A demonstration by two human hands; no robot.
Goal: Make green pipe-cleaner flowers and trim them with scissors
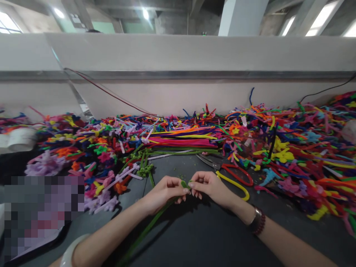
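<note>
In the head view, the only one, the scissors serve as the landmark. In front of them and to their left, the left hand is nearly closed, thumb and fingertips pinching a small green fuzzy piece. The right hand, just beside the scissors' yellow handle, is curled too, its thumb and forefinger meeting at the same piece. A long green strand trails below the left hand, nearer the person than the scissors; whether it joins the piece is hidden by the fingers.

The grip looks small, so the piece might slip or twist out of shape if the two hands pull unevenly. The left forearm could snag the strand, tugging it loose. A rightward swing of the right hand might knock the scissors, and the green knotted pieces left of them could catch the left sleeveless arm.
</note>
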